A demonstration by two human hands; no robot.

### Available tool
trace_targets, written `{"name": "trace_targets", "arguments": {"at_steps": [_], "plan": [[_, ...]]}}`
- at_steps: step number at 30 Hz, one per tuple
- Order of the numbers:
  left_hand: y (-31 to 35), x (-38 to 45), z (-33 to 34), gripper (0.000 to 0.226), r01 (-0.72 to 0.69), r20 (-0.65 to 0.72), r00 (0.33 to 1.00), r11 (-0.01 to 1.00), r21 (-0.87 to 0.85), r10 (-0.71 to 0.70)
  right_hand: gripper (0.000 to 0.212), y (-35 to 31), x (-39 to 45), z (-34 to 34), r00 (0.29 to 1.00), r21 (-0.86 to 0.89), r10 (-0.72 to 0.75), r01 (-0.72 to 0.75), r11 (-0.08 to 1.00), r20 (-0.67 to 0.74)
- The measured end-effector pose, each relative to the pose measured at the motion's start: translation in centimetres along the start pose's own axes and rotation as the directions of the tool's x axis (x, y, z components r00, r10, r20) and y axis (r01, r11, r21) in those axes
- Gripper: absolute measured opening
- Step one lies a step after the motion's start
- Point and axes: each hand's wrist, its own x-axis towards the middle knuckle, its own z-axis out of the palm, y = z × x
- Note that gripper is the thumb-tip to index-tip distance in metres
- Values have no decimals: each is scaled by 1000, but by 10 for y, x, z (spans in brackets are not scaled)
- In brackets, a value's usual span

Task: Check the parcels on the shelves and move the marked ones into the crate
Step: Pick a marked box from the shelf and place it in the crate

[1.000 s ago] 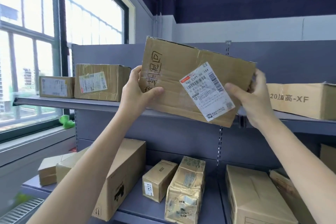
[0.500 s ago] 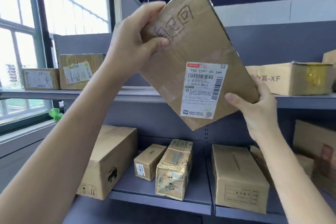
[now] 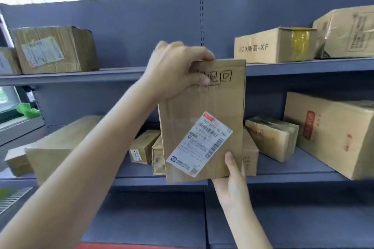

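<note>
Cardboard parcel (image 3: pixel 204 107) held upright at frame centre, in front of the shelving. Left hand (image 3: pixel 176 70) at the parcel's 11 o'clock corner: grip closed over the top edge, thumb pressed on the front face beside handwritten black characters. Right hand (image 3: pixel 232 184) at the parcel's 5 o'clock corner: grip closed on the bottom edge, thumb lying up the front face, remaining fingers hidden behind. White shipping label (image 3: pixel 199 144) stuck tilted on the lower half of the front face, with barcode and QR code; print too blurred to read.

Behind, at 12 o'clock, upper shelf (image 3: pixel 121 72) of grey metal. At 10 o'clock on it, taped box (image 3: pixel 54 49) with a label. At 2 o'clock, printed box (image 3: pixel 273 46), and just beside it at far right another box (image 3: pixel 344 32).

Middle shelf (image 3: pixel 293 170) at 4 o'clock carrying a taped parcel (image 3: pixel 271 137) and a large box (image 3: pixel 332 135) with red print. At 8 o'clock, long box (image 3: pixel 60 147) and small box (image 3: pixel 143 146). Green object (image 3: pixel 27 110) at 9 o'clock on the window sill.
</note>
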Motion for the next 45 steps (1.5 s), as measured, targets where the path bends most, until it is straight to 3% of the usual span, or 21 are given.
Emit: {"name": "trace_targets", "arguments": {"at_steps": [6,9,12,14,17,19,22,26,29,32,33,35,38,41,45], "plan": [[3,-44,75,47,103,212,974,987,-122,-75,58,23,-32,-70,967,-31,109,-120,992,-228],[1,-72,114,63,172,171,975,972,-163,-144,59,28,-44,-94,940,-71,108,-138,988,-324],[5,-110,149,96,376,82,927,902,-215,-367,61,30,-52,-112,899,-101,120,-178,979,-422],[10,-148,171,111,553,108,820,730,-402,-562,54,30,-56,-126,866,-99,138,-210,973,-480],[23,-214,206,103,687,411,639,242,-685,-650,40,33,-64,-146,827,-119,170,-274,954,-537],[40,-254,228,79,716,594,559,-25,-698,-579,34,38,-70,-160,816,-173,189,-330,928,-546],[64,-298,251,60,743,695,380,-247,-623,-610,32,47,-83,-184,791,-376,181,-461,804,-584],[77,-349,276,48,779,775,288,-334,-532,-563,52,57,-100,-225,796,-666,226,-596,448,-561],[93,-396,307,43,822,820,136,-400,-407,-555,79,71,-113,-261,748,-740,282,-653,159,-600],[110,-448,344,35,861,822,-42,-439,-259,-567,73,91,-132,-300,688,-697,309,-710,102,-656],[116,-465,356,30,855,829,-69,-460,-238,-556,74,98,-138,-315,659,-674,318,-734,78,-681],[128,-494,378,24,876,839,-84,-441,-194,-537,80,112,-148,-348,617,-643,315,-766,28,-722],[139,-531,410,39,890,892,-104,-441,-113,-439,68,132,-158,-399,612,-652,292,-756,-57,-735],[143,-559,444,57,912,948,-93,-408,-41,-304,47,141,-150,-444,587,-628,283,-774,-77,-758],[153,-583,492,69,941,969,-63,-337,-23,-241,49,155,-132,-508,582,-609,214,-788,-89,-784]]}}
